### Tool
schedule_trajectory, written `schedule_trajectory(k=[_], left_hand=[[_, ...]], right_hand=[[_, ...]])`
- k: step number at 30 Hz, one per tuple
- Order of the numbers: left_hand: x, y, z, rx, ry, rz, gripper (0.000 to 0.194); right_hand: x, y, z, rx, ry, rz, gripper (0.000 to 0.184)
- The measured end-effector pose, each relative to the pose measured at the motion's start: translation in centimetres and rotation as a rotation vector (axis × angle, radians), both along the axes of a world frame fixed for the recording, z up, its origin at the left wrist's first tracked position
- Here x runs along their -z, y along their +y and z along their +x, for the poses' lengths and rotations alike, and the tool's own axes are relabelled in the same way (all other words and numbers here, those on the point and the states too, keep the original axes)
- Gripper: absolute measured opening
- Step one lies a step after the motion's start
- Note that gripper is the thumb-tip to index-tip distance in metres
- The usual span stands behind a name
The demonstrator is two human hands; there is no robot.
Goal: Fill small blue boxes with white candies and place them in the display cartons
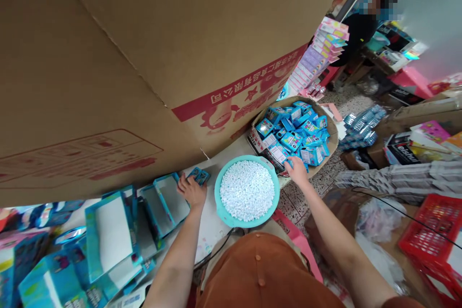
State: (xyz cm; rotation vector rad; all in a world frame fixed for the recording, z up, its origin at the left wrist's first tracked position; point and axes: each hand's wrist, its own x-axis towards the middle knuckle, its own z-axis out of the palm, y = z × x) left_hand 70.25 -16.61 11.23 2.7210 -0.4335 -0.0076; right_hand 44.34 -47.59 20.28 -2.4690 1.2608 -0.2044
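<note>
My left hand (191, 190) rests on the white table top (212, 236) with its fingers against a small blue packet (198, 176). It seems to pinch the packet. My right hand (298, 171) reaches into a heap of small blue boxes (292, 132) in a round woven tray (330, 134), its fingertips on one box. Between my hands stands a teal basin (217, 197) full of small white pellets. Open blue display boxes (108, 236) stand close to my left hand. Their lower parts run out of view.
A huge cardboard carton (108, 57) leans overhead on the left. A person in dark clothes (355, 38) stands at the top right behind stacked pink and purple boxes (321, 53). Clear packs of blue items (361, 125), grey bundles (397, 180) and a red plastic crate (429, 236) lie to the right.
</note>
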Motion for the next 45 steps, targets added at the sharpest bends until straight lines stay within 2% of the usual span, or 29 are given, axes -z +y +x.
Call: schedule_trajectory(k=[3,6,10,15,17,20,24,25,27,29,32,34,37,39,43,45], left_hand=[[-1.2,-0.3,-0.1,-0.002,-0.02,-0.047,0.056],[-2.8,-0.5,-1.3,0.014,-0.052,-0.109,0.06],[-5.1,-0.2,-4.0,0.057,-0.067,-0.18,0.056],[-7.1,0.5,-7.1,0.163,-0.021,-0.263,0.045],[-7.5,0.7,-8.3,0.202,0.025,-0.292,0.039],[-7.8,0.8,-9.8,0.244,0.101,-0.331,0.03],[-8.3,0.5,-11.3,0.252,0.182,-0.399,0.024],[-8.5,0.3,-11.5,0.25,0.209,-0.421,0.025],[-9.4,-0.4,-12.0,0.252,0.288,-0.476,0.031],[-10.9,-1.6,-12.5,0.29,0.392,-0.55,0.044],[-13.6,-3.6,-13.3,0.416,0.516,-0.691,0.07],[-15.1,-4.6,-13.7,0.459,0.57,-0.784,0.071],[-15.9,-5.0,-14.1,0.381,0.668,-0.848,0.058],[-15.9,-4.7,-14.1,0.368,0.753,-0.856,0.061],[-16.3,-3.9,-13.5,0.429,0.983,-1.041,0.065],[-16.8,-3.6,-13.4,0.377,1.064,-1.117,0.069]], right_hand=[[1.0,-1.6,1.0,0.028,0.138,-0.01,0.042],[1.6,-2.3,2.4,0.077,0.287,0.04,0.054],[1.8,-3.1,3.9,0.112,0.391,0.079,0.067],[1.9,-4.8,3.9,0.11,0.496,0.113,0.075],[1.9,-5.3,3.6,0.088,0.469,0.111,0.075],[1.3,-4.9,2.9,0.045,0.301,0.052,0.07],[-0.8,-1.9,1.8,0.088,-0.026,-0.034,0.065],[-1.4,-0.6,1.5,0.122,-0.12,0.012,0.065],[-2.3,2.3,1.1,0.147,-0.319,0.216,0.062],[-2.8,5.5,1.0,0.092,-0.485,0.505,0.056],[-3.1,9.8,1.1,-0.008,-0.586,0.863,0.051],[-3.3,11.8,1.4,-0.084,-0.621,1.036,0.048],[-3.5,13.4,1.5,-0.102,-0.667,1.204,0.047],[-3.4,13.9,1.3,-0.043,-0.686,1.342,0.048],[-3.2,14.3,0.8,0.119,-0.68,1.743,0.059],[-3.2,14.7,1.0,0.094,-0.58,1.939,0.059]])
